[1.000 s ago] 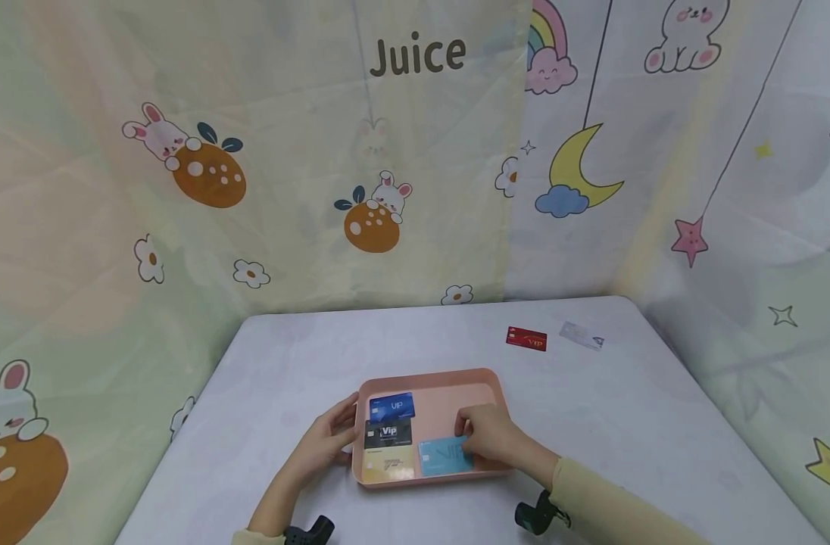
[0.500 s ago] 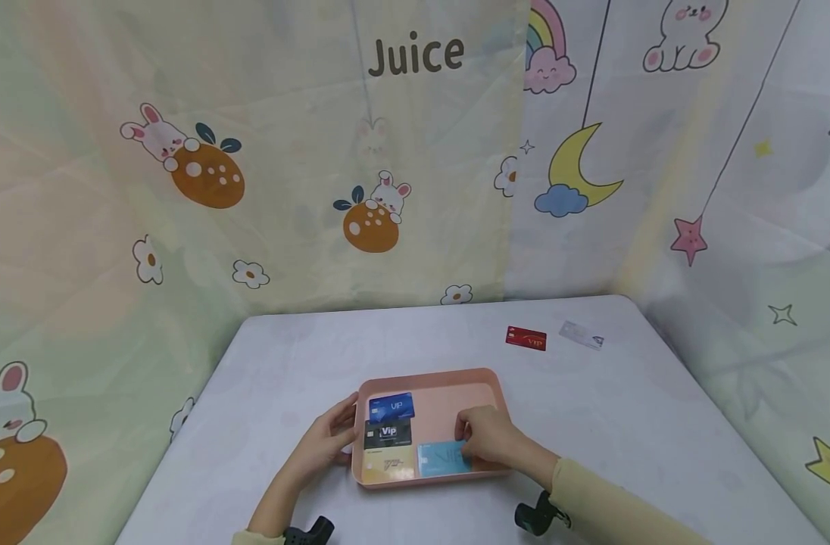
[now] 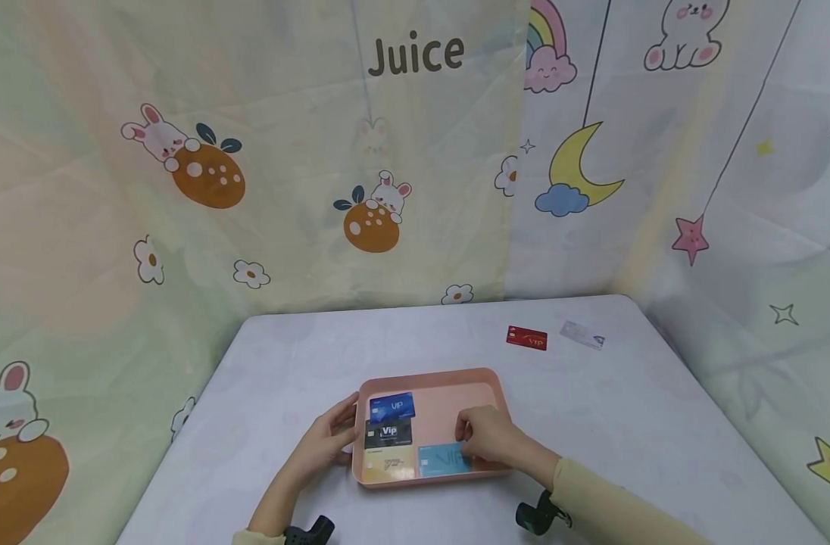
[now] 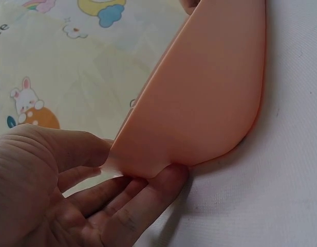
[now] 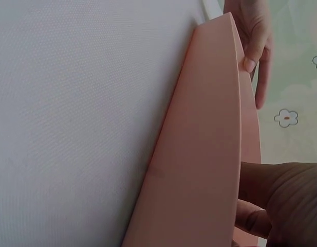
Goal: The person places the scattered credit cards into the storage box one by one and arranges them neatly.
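Note:
My left hand [image 3: 329,435] grips the left end of a pink tray [image 3: 456,375]; in the left wrist view its thumb [image 4: 89,149] is at the rim, fingers against the outer wall. Inside, down the left side, lie a dark blue VIP card [image 3: 391,407], a black Vip card [image 3: 388,433] and a gold card [image 3: 389,464]. A light blue card [image 3: 442,459] lies beside the gold one, along the near wall. Over its right end, my right hand [image 3: 490,435] holds it with curled fingers. The tray wall hides those fingertips in the right wrist view.
Toward the back right of the white table [image 3: 306,348] lie a red VIP card [image 3: 527,338] and a pale silvery card [image 3: 581,335]. Printed cloth walls [image 3: 306,227] rise behind the table and on both sides.
The light blue card has shifted slightly toward the near wall and now lies straighter beside the gold card. My left hand and the tray have stayed in place.

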The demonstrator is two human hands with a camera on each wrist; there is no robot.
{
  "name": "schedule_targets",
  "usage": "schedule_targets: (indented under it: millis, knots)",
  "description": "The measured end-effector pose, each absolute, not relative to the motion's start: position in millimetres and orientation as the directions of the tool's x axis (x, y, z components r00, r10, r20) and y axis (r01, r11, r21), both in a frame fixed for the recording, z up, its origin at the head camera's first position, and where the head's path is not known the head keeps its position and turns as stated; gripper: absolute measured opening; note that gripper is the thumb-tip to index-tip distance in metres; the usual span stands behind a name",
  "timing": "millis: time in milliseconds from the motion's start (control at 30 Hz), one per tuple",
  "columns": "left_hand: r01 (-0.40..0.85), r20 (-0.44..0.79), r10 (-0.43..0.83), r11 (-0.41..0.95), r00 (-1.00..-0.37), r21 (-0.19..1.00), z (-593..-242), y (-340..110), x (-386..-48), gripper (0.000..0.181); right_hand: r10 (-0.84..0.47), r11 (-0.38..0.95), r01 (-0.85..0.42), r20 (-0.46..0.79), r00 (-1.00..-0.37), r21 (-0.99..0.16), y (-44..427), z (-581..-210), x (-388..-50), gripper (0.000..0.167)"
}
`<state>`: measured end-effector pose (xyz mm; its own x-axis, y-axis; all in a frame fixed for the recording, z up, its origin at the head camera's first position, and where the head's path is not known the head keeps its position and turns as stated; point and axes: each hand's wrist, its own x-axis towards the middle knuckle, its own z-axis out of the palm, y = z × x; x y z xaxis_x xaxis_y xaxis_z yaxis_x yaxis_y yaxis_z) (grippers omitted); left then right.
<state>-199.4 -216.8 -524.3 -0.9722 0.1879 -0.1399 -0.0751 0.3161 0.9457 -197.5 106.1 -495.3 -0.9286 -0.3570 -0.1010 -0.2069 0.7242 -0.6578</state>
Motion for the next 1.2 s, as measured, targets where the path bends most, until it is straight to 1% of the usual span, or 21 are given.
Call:
schedule_targets:
  millis: [200,400,500,667,867,1200]
  knots:
    - [-0.095,-0.15,0.168,0.299,-0.974,0.95,-523,-215,-199,0.07,-0.346,0.699,-0.158,-0.136,-0.929,-0.697,110,-490,-199,0.018]
    - [-0.087,-0.146,0.175,0.306,-0.974,0.948,-522,-215,-200,0.07,-0.329,0.709,-0.176,-0.1,-0.939,-0.683,115,-483,-204,0.017]
    - [-0.089,-0.147,0.176,0.301,-0.973,0.949,-522,-216,-201,0.07,-0.295,0.725,-0.169,-0.08,-0.952,-0.668,118,-480,-210,0.016]
    - [-0.101,-0.16,0.177,0.302,-0.971,0.948,-522,-215,-202,0.071,-0.218,0.74,-0.121,-0.066,-0.974,-0.661,125,-465,-220,0.014]
    - [-0.101,-0.159,0.171,0.302,-0.972,0.948,-520,-216,-200,0.071,-0.189,0.75,-0.135,-0.014,-0.982,-0.647,148,-451,-235,0.016]
    - [-0.095,-0.152,0.177,0.296,-0.972,0.95,-521,-216,-200,0.071,-0.126,0.8,-0.107,0.009,-0.992,-0.591,203,-456,-266,0.02]
